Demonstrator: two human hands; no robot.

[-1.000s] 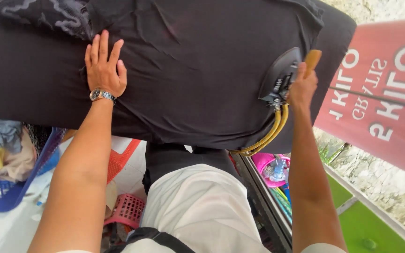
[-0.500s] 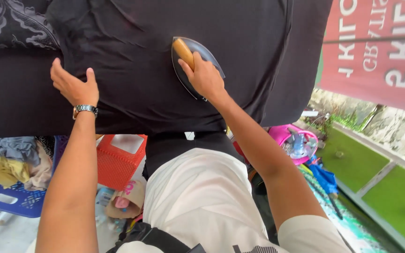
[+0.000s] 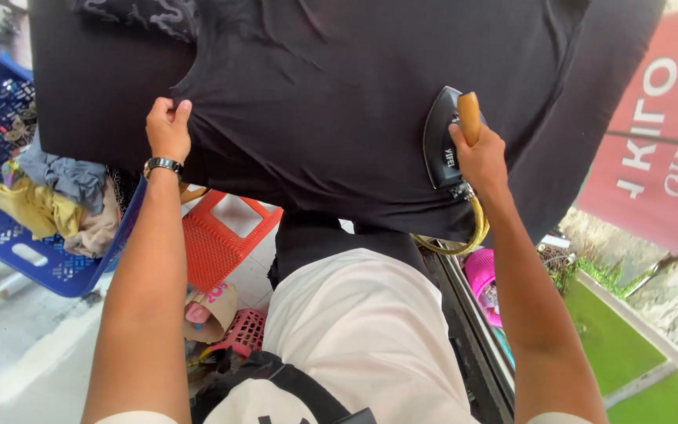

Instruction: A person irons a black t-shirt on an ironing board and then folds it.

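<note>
While the black shirt (image 3: 339, 102) lies spread over the dark board (image 3: 96, 94) across the top of the frame, a blue basket (image 3: 9, 235) of clothes sits at left. Left hand (image 3: 168, 129), upper left of centre, is pinched closed on the shirt's hem. Right hand (image 3: 476, 157), right of centre, is clamped round the wooden handle of the iron (image 3: 442, 137). Iron's long axis runs up-frame; unpressed cloth lies to its left, toward the left hand. Yellow cord (image 3: 468, 232) hangs below.

One iron (image 3: 442, 137), one black shirt (image 3: 339, 94), two baskets: blue (image 3: 9, 235), orange (image 3: 217, 243).
</note>
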